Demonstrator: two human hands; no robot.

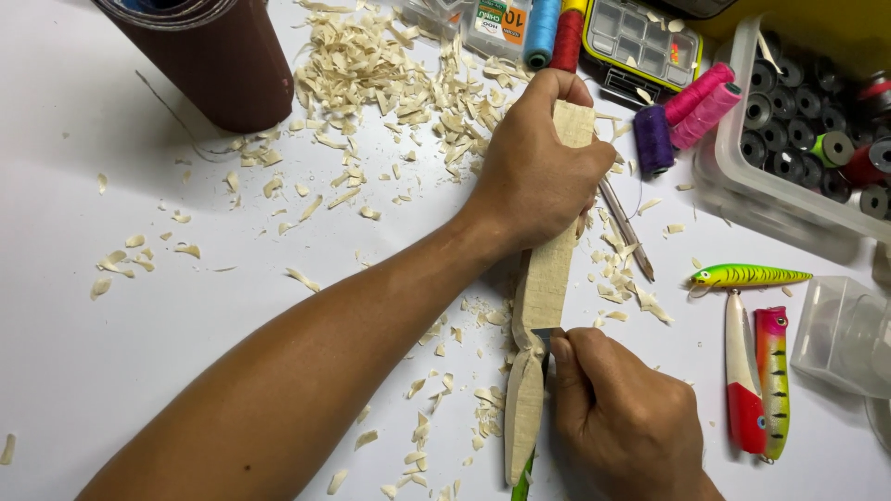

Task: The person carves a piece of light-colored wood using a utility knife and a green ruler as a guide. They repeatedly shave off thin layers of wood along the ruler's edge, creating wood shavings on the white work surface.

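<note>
Left hand clamps the upper end of the wood blank, pressing it flat on the white table near the middle. My right hand is closed around a small knife, its blade touching the notch cut into the blank's right side. Wood shavings lie heaped toward the table's far edge. A pencil lies just right of the blank. Three painted fishing lures sit toward the right edge, near a clear tray of bobbins.
</note>
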